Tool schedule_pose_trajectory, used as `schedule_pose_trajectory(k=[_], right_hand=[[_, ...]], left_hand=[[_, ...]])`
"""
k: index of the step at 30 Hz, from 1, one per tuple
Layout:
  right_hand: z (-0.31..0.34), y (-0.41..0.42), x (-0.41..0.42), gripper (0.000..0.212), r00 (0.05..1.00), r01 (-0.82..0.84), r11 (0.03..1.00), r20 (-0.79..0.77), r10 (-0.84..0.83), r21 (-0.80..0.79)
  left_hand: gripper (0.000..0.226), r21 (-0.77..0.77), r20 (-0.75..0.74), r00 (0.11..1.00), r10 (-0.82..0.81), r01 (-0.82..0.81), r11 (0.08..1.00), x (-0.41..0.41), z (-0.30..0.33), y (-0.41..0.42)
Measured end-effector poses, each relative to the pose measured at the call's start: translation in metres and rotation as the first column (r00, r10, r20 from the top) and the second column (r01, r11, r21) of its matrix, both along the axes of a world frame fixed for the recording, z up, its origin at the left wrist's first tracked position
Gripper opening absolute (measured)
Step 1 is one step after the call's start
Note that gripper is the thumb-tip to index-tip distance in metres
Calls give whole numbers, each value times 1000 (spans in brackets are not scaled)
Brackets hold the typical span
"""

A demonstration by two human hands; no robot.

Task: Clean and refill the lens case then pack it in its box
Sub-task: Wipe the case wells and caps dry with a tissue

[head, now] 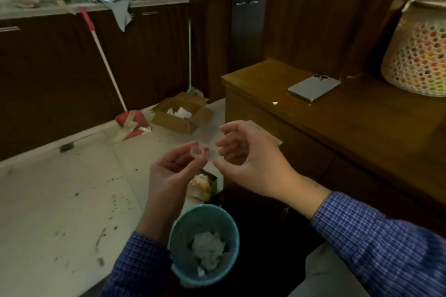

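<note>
The lens case [202,152], a small translucent pink piece, is held in the air between both hands, directly above the teal waste bin [190,231] on the floor. The left hand [173,171] pinches one well of the case between thumb and fingertips; its grip is narrow and closed on the case. The right hand [246,159] has its fingers curled at the other end; whether that grip holds a cap or the case body cannot be told, as the part is small and blurred.

The step in hand appears to be emptying or opening the case over the bin, which already holds crumpled tissue [208,251].

Recommended procedure:
- The left grip should stay firm on the well, since the plastic is likely slippery when wet.
- The case should remain centred over the bin so that any spilled liquid falls inside.
- Caps, once removed, should go on the wooden tabletop [313,128], clear of the phone [313,88].
- No box for the case can be identified with certainty.
</note>
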State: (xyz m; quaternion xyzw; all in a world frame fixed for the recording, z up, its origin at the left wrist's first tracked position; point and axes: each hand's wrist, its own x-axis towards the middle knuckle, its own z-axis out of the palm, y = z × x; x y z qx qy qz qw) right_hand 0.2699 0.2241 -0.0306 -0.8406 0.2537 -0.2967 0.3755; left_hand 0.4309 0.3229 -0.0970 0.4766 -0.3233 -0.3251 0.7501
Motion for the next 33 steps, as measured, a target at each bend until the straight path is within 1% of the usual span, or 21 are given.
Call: schedule_pose_trajectory(k=[3,5,7,9,10,12,14,15,17,22,25,26,28,30,31,32,33], right_hand=[[-13,-5,5,57,998,-3,1000,-56,3,-4],[-20,-9,2,53,998,4,1000,-69,-5,-13],[-24,-11,-2,51,997,14,999,-75,-16,-29],[-28,-12,-6,49,995,22,999,-92,-25,-41],[-29,-13,-8,49,995,22,999,-98,-26,-44],[-32,-13,-11,48,994,21,999,-106,-26,-50],[-33,-14,-13,47,994,23,998,-109,-30,-60],[-33,-15,-15,48,993,24,998,-110,-30,-62],[-31,-17,-19,48,994,24,998,-109,-31,-62],[-26,-18,-28,48,994,27,997,-99,-34,-76],[-23,-18,-36,46,995,36,995,-88,-44,-88],[-21,-18,-38,46,995,38,995,-86,-46,-91],[-18,-18,-44,44,995,45,995,-84,-53,-92],[-13,-18,-53,43,995,59,993,-76,-67,-98],[-9,-19,-58,43,994,67,992,-74,-75,-104],[-5,-19,-65,43,994,75,991,-73,-83,-112],[0,-19,-74,42,993,85,989,-72,-94,-118]], left_hand=[[34,84,211,977,16,-35,996,23,-25,10],[29,197,398,917,-31,-53,979,38,-50,10],[27,350,587,802,-111,-127,928,51,-80,2],[22,478,729,635,-254,-207,853,58,-111,-10],[20,537,753,556,-352,-212,816,59,-125,-18],[17,649,739,400,-543,-206,732,57,-151,-34],[19,713,701,262,-663,-253,654,52,-167,-45],[21,726,686,223,-693,-277,629,49,-172,-49],[23,740,663,177,-727,-302,601,45,-178,-56],[22,747,636,95,-766,-327,579,36,-175,-67],[20,742,636,95,-766,-347,573,33,-170,-69],[21,744,636,110,-763,-349,570,32,-168,-70],[23,755,640,182,-747,-334,565,29,-160,-74],[19,779,627,297,-720,-267,568,27,-144,-81],[15,785,614,386,-689,-203,586,27,-134,-85],[14,784,575,510,-640,-119,609,27,-123,-90],[17,771,504,638,-582,-27,636,26,-110,-94]])
